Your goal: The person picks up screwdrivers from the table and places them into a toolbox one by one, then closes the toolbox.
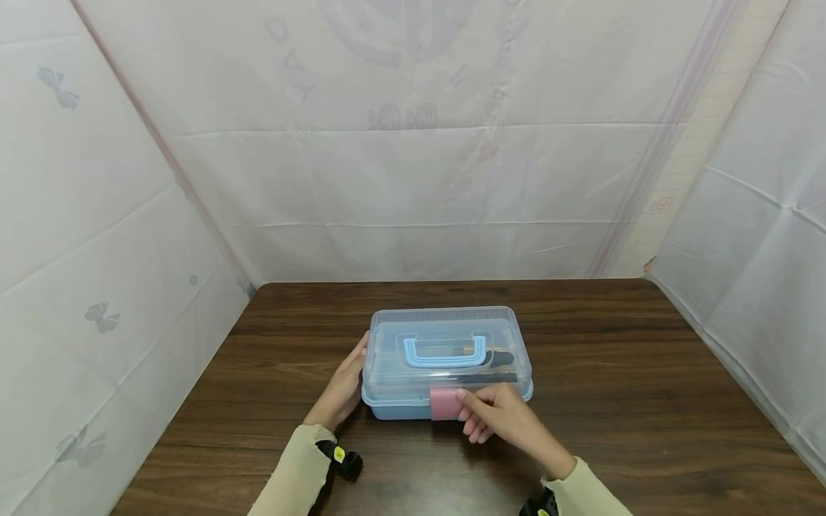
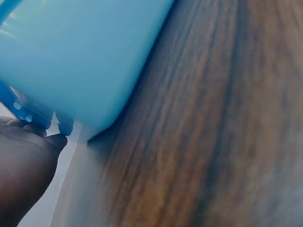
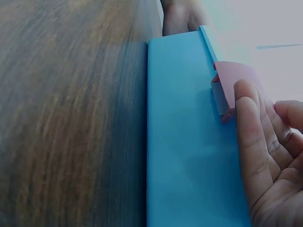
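A blue plastic storage box with a clear lid stands on the table, its lid down. Dark, long items show dimly through the lid. On the lid lies a light blue carry handle. My left hand rests against the box's left side with the fingers extended; part of it is hidden by the box. At the front, my right hand pinches the right edge of a pink latch between thumb and fingers. In the right wrist view, the latch's lower edge stands out from the box wall.
The dark wood-grain table extends around the box on all sides. Whitish sheeting hangs behind the table's far edge and along both sides. Each wrist carries a black strap.
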`<state>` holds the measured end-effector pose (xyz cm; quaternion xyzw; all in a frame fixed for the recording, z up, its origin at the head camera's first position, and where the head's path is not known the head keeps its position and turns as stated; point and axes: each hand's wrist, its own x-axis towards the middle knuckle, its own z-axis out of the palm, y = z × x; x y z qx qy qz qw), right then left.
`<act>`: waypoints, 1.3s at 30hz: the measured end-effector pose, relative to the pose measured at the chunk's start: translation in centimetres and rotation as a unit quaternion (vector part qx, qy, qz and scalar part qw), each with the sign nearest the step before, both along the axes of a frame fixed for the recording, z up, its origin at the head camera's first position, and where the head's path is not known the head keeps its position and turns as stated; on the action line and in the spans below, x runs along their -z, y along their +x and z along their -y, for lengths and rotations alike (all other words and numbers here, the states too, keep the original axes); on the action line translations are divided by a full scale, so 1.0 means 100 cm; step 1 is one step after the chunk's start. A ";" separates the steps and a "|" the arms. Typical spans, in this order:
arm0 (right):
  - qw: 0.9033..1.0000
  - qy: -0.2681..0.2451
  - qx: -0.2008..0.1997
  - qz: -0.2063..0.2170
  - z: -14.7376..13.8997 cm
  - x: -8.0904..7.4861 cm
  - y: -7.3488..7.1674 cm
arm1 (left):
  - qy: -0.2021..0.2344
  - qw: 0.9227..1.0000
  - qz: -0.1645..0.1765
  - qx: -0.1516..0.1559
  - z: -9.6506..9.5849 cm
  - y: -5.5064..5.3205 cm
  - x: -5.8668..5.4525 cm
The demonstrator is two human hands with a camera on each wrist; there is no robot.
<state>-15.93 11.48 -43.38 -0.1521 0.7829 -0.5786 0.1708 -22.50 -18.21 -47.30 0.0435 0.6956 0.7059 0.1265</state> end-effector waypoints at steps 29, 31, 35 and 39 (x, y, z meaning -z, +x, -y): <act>0.999 0.022 -0.017 -0.020 0.000 0.021 0.002 | 0.012 1.000 0.006 -0.001 -0.001 -0.001 0.000; 0.999 0.025 -0.016 -0.022 0.000 0.023 0.002 | 0.014 1.000 0.007 0.000 -0.001 -0.001 0.000; 0.999 0.025 -0.013 -0.019 0.001 0.025 0.003 | 0.016 1.000 0.008 0.000 -0.001 -0.001 0.000; 0.999 0.027 -0.017 -0.014 0.001 0.024 0.004 | 0.016 1.000 0.008 -0.001 -0.001 -0.001 0.000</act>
